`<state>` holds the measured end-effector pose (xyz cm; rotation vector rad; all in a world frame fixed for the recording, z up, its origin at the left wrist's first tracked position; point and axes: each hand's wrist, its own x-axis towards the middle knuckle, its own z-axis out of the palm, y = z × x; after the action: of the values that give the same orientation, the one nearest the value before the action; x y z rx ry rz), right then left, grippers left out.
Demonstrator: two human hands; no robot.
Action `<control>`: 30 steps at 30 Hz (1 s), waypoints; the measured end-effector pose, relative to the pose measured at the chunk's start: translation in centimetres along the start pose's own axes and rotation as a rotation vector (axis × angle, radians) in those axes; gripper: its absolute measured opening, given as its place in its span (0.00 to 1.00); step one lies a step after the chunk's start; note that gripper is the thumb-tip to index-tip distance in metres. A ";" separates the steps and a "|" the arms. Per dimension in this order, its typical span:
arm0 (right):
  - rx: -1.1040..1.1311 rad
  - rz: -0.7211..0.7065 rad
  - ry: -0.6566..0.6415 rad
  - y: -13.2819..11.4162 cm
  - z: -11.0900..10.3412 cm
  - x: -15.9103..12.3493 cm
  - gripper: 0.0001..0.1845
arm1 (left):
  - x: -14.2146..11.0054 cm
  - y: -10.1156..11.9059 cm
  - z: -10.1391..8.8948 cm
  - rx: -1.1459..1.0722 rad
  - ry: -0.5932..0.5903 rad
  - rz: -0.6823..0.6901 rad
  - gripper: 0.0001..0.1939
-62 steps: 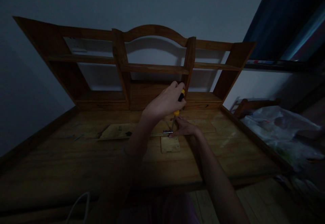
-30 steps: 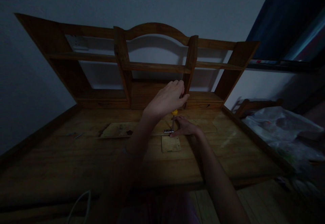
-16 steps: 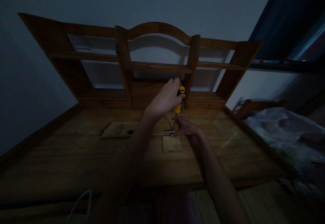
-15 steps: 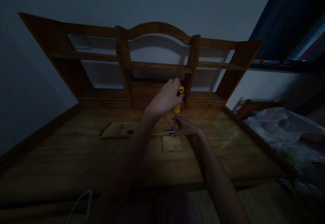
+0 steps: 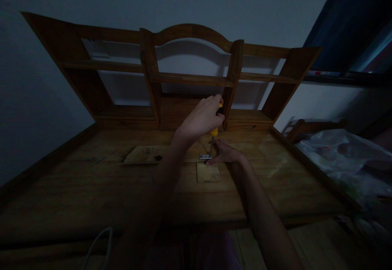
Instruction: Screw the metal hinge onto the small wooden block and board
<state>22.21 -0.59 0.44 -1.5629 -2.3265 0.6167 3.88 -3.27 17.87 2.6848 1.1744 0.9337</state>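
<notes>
My left hand (image 5: 202, 117) is closed around the handle of a yellow and black screwdriver (image 5: 214, 132). The screwdriver stands nearly upright, its shaft reaching down to the right end of a small metal hinge or bracket (image 5: 205, 157). That metal piece sits on a long narrow wooden board (image 5: 143, 154) lying across the desk. My right hand (image 5: 228, 153) spans the board just right of the tip, thumb at the near edge and fingers at the far edge. Close in front of the board lies a small square wooden piece (image 5: 208, 173); my right thumb is by its top edge.
The wooden desk (image 5: 92, 196) has a raised shelf unit (image 5: 191, 80) along its back. Small thin items (image 5: 98, 160) lie to the left. A white cable (image 5: 99, 237) hangs at the front left. Plastic bags (image 5: 339, 151) and a chair (image 5: 318, 125) stand right of the desk.
My left hand has turned slightly on the screwdriver handle and now covers more of its top. The screwdriver stays on the metal piece, and my right hand keeps its place.
</notes>
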 end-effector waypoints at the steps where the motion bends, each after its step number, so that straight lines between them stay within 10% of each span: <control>1: 0.003 0.002 0.001 -0.1 0.0 0.0 0.58 | 0.0 -0.1 0.0 -0.006 0.000 -0.002 0.19; 22: -0.037 -0.031 0.017 0.4 0.1 0.2 0.52 | 0.3 -1.2 1.2 0.004 -0.068 0.157 0.20; 30: -0.006 -0.043 0.045 1.0 0.6 0.6 0.56 | 0.0 -0.7 1.7 0.058 0.072 0.097 0.16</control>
<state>22.52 0.18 -0.58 -1.5088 -2.3246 0.5590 4.35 -2.46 16.26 2.7986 1.1095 1.0342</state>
